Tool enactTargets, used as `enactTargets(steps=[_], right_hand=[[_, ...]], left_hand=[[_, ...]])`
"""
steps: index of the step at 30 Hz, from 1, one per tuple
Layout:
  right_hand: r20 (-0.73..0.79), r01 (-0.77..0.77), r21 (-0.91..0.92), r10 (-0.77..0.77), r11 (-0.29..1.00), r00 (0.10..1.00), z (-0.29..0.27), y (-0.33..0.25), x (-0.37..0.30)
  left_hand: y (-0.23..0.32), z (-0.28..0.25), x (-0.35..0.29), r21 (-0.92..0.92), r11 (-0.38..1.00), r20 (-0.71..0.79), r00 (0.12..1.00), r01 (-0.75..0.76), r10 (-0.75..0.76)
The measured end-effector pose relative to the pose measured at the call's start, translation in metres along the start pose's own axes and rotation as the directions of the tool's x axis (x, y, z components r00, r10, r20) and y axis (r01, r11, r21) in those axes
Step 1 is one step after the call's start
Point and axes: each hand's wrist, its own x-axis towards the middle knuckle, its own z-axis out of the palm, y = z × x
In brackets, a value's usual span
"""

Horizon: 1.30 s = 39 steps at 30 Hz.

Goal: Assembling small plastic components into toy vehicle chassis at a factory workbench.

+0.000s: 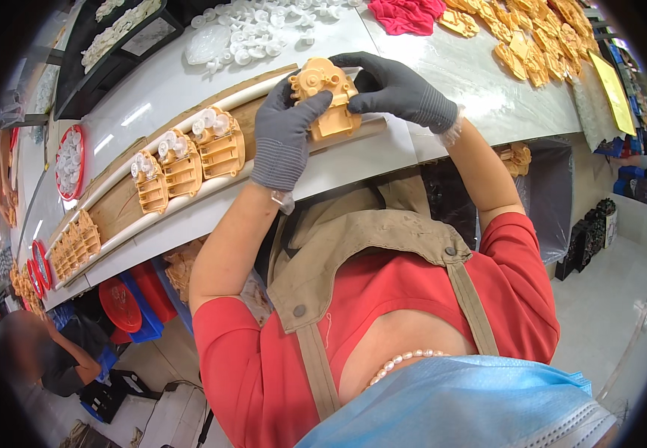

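A yellow-orange moulded plastic housing (336, 122) is held up between my two hands above the table's near edge, its round bosses toward me. My left hand (282, 138), in a dark grey glove, closes on its left side with the thumb across the front. From the right, my gloved right hand (405, 89) grips the upper and right edges, its fingers partly hidden behind the part. To the left, several similar housings (183, 175) carrying white and clear plastic pieces (172, 144) stand in a row on a track (118, 196) with white rails.
Small white plastic parts (267, 33) are heaped at the back, beside a red cloth (405, 15). Loose orange housings (529, 37) cover the far right. A red round tray (62, 187) of white pieces and a black bin (125, 63) lie left. Another person (62, 355) is at lower left.
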Motion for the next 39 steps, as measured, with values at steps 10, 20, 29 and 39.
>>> enactTargets(steps=[10,20,29,39], right_hand=[[-0.655,0.386,-0.062,-0.329,0.92,0.68,0.049,-0.015,-0.002],[-0.679,0.476,-0.082,-0.399,0.876,0.616,0.047,-0.039,-0.011],[-0.718,0.524,0.141,-0.278,0.84,0.638,0.054,-0.024,-0.01],[-0.459,0.367,-0.487,-0.59,0.793,0.665,0.052,-0.025,-0.039]], left_hand=[[-0.013,0.025,-0.024,0.476,0.699,0.27,0.845,-0.534,0.462],[-0.013,0.031,-0.039,0.402,0.693,0.274,0.801,-0.598,0.532],[-0.008,0.029,-0.036,0.332,0.749,0.264,0.819,-0.574,0.51],[0.001,0.013,-0.018,0.114,0.92,0.242,0.908,-0.376,0.341]])
